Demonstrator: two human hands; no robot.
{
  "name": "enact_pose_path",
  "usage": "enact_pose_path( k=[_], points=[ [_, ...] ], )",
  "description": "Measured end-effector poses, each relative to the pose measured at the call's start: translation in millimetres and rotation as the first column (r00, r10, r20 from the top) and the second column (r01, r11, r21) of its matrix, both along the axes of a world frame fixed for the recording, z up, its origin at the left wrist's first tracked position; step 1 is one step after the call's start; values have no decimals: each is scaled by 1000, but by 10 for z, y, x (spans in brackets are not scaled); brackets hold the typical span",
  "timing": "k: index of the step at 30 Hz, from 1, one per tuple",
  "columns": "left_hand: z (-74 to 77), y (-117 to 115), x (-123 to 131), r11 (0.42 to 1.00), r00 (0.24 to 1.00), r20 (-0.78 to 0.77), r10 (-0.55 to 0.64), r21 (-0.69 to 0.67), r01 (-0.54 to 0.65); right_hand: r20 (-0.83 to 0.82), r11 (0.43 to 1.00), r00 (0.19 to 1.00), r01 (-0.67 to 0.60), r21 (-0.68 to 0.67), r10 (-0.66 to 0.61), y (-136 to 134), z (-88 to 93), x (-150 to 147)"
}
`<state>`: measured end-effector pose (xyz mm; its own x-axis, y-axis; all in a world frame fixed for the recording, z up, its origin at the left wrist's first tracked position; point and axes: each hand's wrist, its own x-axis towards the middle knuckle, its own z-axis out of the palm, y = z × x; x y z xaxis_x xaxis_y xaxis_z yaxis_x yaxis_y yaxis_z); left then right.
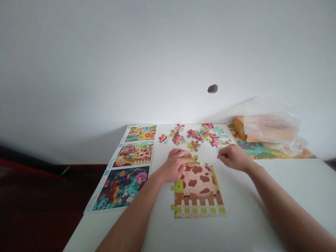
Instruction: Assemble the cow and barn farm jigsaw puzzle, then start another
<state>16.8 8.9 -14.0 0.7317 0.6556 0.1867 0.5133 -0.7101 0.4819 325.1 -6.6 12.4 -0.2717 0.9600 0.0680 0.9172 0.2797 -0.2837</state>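
A partly joined jigsaw puzzle [201, 190] lies on the white table, showing a brown-spotted cow above a white fence. My left hand [174, 165] rests at its upper left corner, fingers spread over a green puzzle piece [195, 159] along the top edge. To the right of that corner, my right hand [233, 156] is closed with its fingertips pinched low over the table; whatever they hold, if anything, is hidden. Just beyond both hands are several loose puzzle pieces [194, 145], some with red barn parts and a pink pig.
A picture sheet [151, 168] with three printed scenes lies at the left, the cow scene in its middle. At the back right, an orange box [238, 126] and a clear plastic bag [273, 126] lie on a colourful printed sheet [262, 149]. A white wall [168, 70] stands behind.
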Motion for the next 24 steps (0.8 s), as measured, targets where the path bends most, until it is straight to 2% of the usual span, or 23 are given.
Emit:
enact_pose_path(
  k=[2,4,7,10,14,18,24],
  points=[
    [-8,4,-5,1000,1000,1,0,3,0,82,987,984,161,0,-161,45,-2,114],
    [-12,6,-8,1000,1000,2,-1,2,1,135,969,962,245,-29,-239,56,-27,207],
    [-12,5,-11,1000,1000,-1,0,-3,0,97,977,982,171,-128,-159,31,-108,280],
    [-16,7,-13,1000,1000,-4,1,-4,-1,31,979,994,110,-169,-106,12,-196,254],
    [-30,11,-11,1000,1000,0,2,0,-2,12,984,997,79,-157,-78,11,-241,142],
    [-26,9,-3,1000,1000,-3,6,6,-6,2,990,999,52,-133,-52,10,-211,60],
    [-10,3,-3,1000,1000,-3,2,-1,-2,-8,988,998,66,-139,-68,28,-201,6]
  ],
)
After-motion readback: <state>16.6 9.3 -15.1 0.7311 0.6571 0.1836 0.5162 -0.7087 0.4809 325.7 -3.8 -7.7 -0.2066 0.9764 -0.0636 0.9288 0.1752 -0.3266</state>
